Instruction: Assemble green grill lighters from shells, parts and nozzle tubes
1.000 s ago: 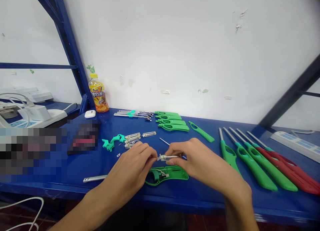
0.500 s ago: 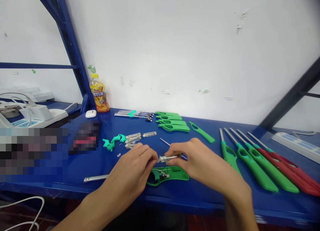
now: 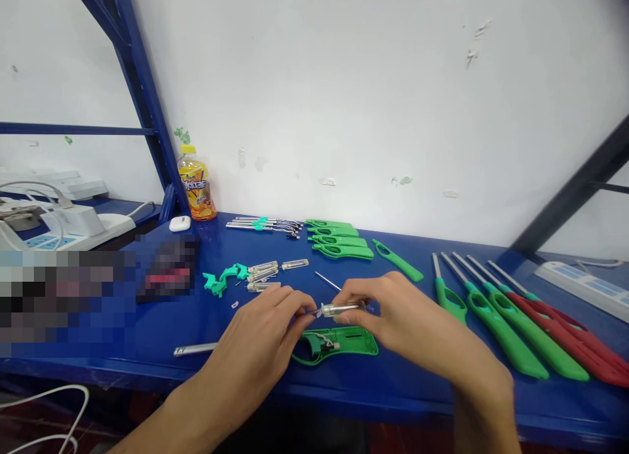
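My right hand (image 3: 393,313) pinches a small clear lighter cartridge (image 3: 339,308) just above the blue table (image 3: 122,336). My left hand (image 3: 268,333) has its fingertips pinched together at the cartridge's left tip, on a thin piece too small to name. Directly below both hands lies an open green lighter shell half (image 3: 339,344) with a small metal part inside it. A loose metal tube (image 3: 195,349) rests to the left of my left hand.
Several clear cartridges (image 3: 263,275) and teal triggers (image 3: 223,278) lie beyond my left hand. Green shell halves (image 3: 339,240) and metal tubes (image 3: 263,225) sit further back. Finished green and red lighters (image 3: 521,310) lie at right. An orange drink bottle (image 3: 195,184) stands by the wall.
Both hands have stayed together on the cartridge; the view has shifted slightly, and my left fingertips have drawn a little away from the cartridge's tip.
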